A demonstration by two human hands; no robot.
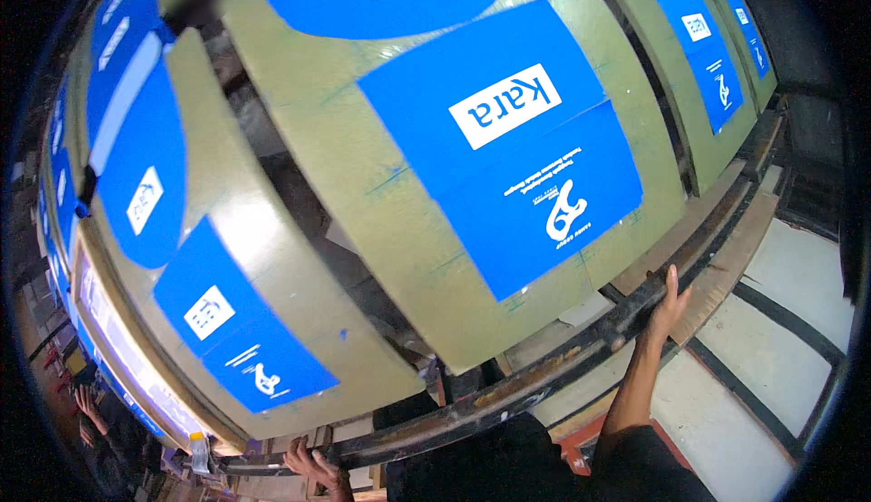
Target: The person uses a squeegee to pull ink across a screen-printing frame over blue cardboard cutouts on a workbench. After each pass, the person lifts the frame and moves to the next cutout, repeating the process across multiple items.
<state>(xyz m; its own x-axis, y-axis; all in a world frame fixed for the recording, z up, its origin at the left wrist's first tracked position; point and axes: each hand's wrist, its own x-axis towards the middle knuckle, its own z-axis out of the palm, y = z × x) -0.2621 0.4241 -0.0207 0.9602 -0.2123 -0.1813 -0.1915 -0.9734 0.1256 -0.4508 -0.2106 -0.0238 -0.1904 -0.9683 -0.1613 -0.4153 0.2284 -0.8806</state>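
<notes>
Along the near edge of a rack of large olive-coloured panels (pixel 544 39) with blue printed patches runs a dark, scuffed metal bar (pixel 544 380). On its right stretch my right hand (pixel 670 307) is closed, with the thumb up and the fingers partly hidden behind it. My left hand (pixel 313 462) lies over the bar towards its left end, fingers bent around it. Both forearms come from the lower edge, and neither hand touches the panels.
A light-framed panel (pixel 136 348) stands at the left, with a small yellow and grey object (pixel 199 452) at its lower corner. At the far lower left another person's hand (pixel 89 409) shows. White panels with black strips (pixel 798 357) lie at the right.
</notes>
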